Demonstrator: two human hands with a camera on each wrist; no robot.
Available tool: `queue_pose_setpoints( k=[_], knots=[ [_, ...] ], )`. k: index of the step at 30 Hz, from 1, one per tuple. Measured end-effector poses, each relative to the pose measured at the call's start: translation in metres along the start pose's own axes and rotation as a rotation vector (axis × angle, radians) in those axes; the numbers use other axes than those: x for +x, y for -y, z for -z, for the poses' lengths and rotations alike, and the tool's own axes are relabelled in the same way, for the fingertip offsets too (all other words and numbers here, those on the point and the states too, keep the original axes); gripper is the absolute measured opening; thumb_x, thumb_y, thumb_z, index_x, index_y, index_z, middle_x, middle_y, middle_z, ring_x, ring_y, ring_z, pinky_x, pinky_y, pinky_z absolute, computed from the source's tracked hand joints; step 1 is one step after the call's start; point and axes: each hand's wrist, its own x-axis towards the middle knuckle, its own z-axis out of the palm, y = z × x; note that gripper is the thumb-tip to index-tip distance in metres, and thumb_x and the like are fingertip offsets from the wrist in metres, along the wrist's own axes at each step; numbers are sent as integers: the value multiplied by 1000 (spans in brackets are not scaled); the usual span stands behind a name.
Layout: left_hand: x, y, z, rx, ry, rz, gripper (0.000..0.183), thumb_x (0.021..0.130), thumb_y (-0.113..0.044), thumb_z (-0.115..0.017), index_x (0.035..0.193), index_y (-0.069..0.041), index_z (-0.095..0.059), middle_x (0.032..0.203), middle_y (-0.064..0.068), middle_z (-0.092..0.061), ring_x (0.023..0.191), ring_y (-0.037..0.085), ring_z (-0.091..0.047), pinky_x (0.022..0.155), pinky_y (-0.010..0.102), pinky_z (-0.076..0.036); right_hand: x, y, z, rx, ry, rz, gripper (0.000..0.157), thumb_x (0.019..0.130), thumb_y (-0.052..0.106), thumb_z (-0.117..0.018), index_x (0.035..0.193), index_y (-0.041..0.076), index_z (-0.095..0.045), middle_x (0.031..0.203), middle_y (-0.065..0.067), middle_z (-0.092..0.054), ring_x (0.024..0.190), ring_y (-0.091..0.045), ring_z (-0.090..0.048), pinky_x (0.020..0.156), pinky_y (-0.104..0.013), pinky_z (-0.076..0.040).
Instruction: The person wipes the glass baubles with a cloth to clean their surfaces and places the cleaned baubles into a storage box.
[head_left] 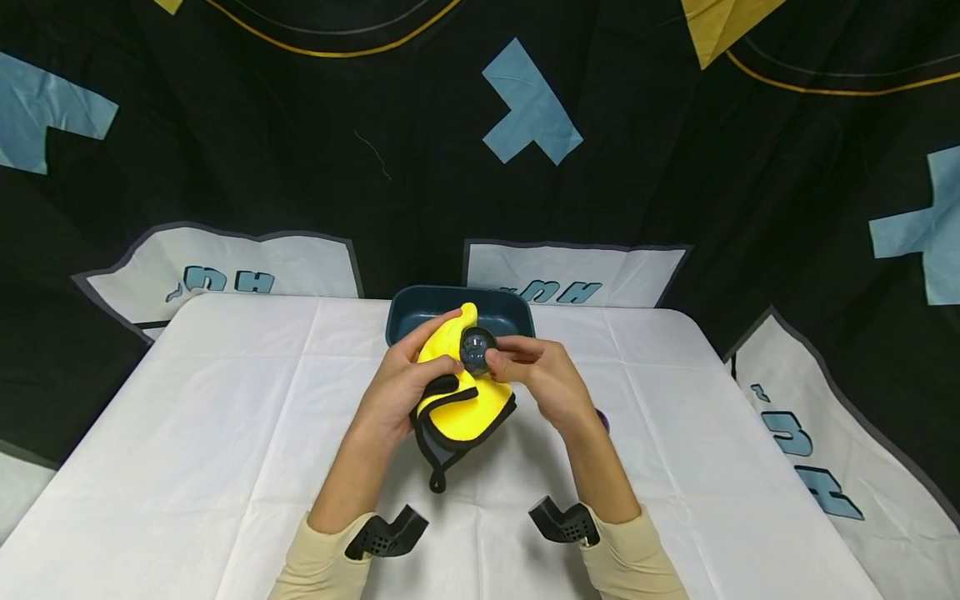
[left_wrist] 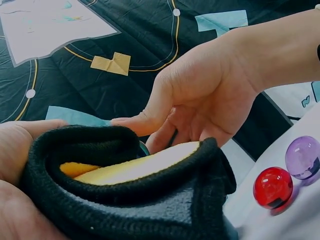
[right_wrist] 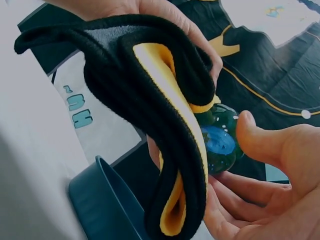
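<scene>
My left hand grips a folded yellow cloth with black edging and a grey back, its small hanging loop pointing down toward me. Against the yellow side sits a dark, see-through glass ball with a blue patch inside, clearest in the right wrist view. The thumb and fingers of my right hand pinch that ball from the right, while cloth wraps its left side. Both hands are raised over the table, just in front of a dark teal tray. The folds hide most of the ball in the left wrist view.
On the white-covered table, a red ball and a purple ball lie close together to the right. My right forearm hides most of them in the head view. A black patterned curtain hangs behind the table.
</scene>
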Motion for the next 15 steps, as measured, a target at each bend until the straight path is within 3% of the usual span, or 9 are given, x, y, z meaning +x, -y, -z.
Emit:
queue_pose_setpoints(
  k=[4,9,15],
  knots=[
    [0,0,1,-5,1,-7,65,84,-4,-67,141,-34,-59,144,2,-47,125,28,-49,90,33,-58,0,1,-1,-4,3,0,47,91,25,-75,133,6,-65,122,-13,-71,114,-27,-65,106,-43,-52],
    [0,1,1,-10,-2,-2,64,85,-6,-67,141,-34,-59,143,4,-47,123,27,-51,90,33,-58,-2,2,-3,97,13,83,48,91,16,-75,137,11,-62,137,-10,-63,128,-25,-61,108,-35,-50],
    [0,0,1,-24,10,7,63,85,-5,-68,141,-33,-59,145,2,-47,125,27,-51,94,34,-58,-5,5,3,91,55,94,47,88,10,-76,134,12,-65,136,-8,-64,126,-24,-63,104,-31,-52]
  ],
)
